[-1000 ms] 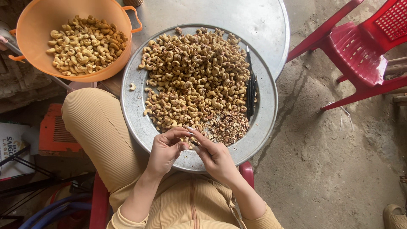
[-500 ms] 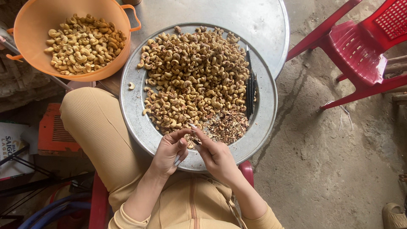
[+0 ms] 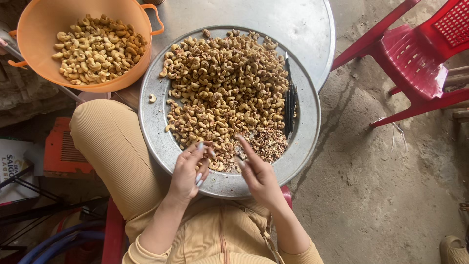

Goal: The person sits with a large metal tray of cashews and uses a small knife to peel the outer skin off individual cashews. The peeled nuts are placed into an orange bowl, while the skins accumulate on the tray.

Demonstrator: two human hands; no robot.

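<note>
My left hand (image 3: pixel 188 168) and right hand (image 3: pixel 256 171), fingers loosely spread and empty, hover at the round metal tray's (image 3: pixel 156 122) near rim; the brown-skinned cashew heap (image 3: pixel 227 93) lies just beyond both.

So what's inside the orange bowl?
The orange bowl holds a heap of pale, curved cashew nuts, piled toward its right side. The nuts cover that part of the bottom, so whatever lies beneath them cannot be seen.
</note>
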